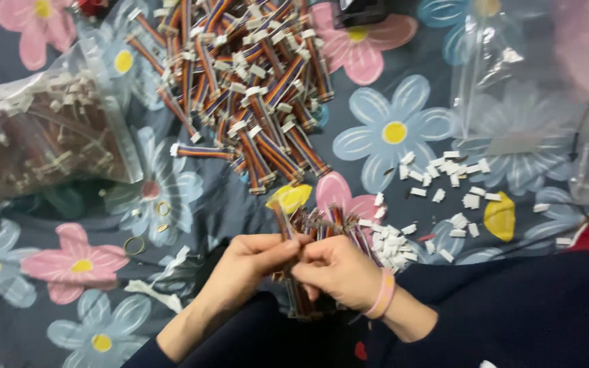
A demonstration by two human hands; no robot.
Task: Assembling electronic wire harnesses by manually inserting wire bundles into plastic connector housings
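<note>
Both sets of fingertips meet, pinched together on a short multicoloured ribbon cable [283,225] held between the left hand [247,262] and right hand [339,269]. Just beyond the knuckles lies a small cable bundle [328,221], with loose white connector housings [438,197] to the right, a large cable pile [250,82] farther up, and a clear bag [42,136] at left, all on a flowered cloth [390,129]

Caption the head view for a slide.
Both hands, left and right, pinch a striped multicolour ribbon cable above a flowered cloth.
</note>
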